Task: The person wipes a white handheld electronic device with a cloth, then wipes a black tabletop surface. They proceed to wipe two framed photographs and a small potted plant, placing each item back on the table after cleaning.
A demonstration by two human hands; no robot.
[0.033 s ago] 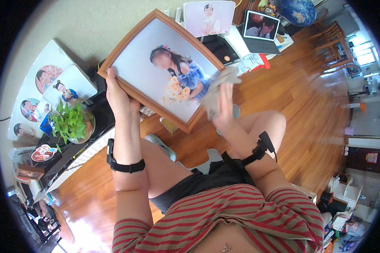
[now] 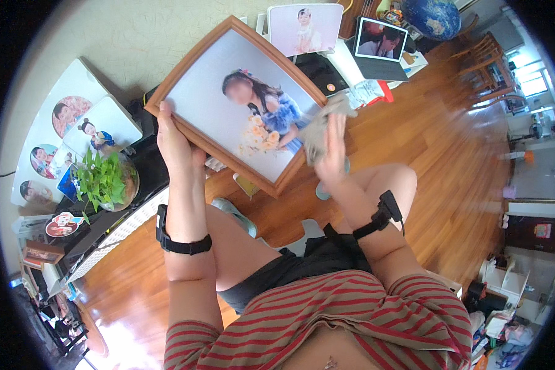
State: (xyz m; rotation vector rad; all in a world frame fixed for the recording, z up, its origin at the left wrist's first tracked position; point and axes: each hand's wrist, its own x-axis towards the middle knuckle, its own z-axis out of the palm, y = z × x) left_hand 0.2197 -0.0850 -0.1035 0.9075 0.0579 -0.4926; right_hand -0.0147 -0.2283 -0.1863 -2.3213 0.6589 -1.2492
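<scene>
A wooden picture frame [image 2: 194, 137] is held up tilted in front of me; its photo shows a child in a blue dress with pale flowers. My left hand [image 2: 175, 139] grips the frame at its left corner, thumb on the front edge and the other fingers behind. A grey cloth [image 2: 317, 132] hangs over the frame's right side, with my right hand [image 2: 333, 151] closed on it. The cloth and the right hand are slightly blurred, and part of the frame's right edge is hidden behind them.
Left of me a black cabinet top [image 2: 151, 163] carries photo boards [image 2: 43, 129] and a leafy plant in a glass bowl [image 2: 108, 182]. Beyond the frame stand another photo panel [image 2: 305, 28], a tablet [image 2: 381, 40] and a globe [image 2: 431, 18]. Wooden chairs [image 2: 484, 68] are farther right.
The picture frame has shifted very slightly right and down, with my left hand still gripping it. My right hand and the cloth have moved a little to the right.
</scene>
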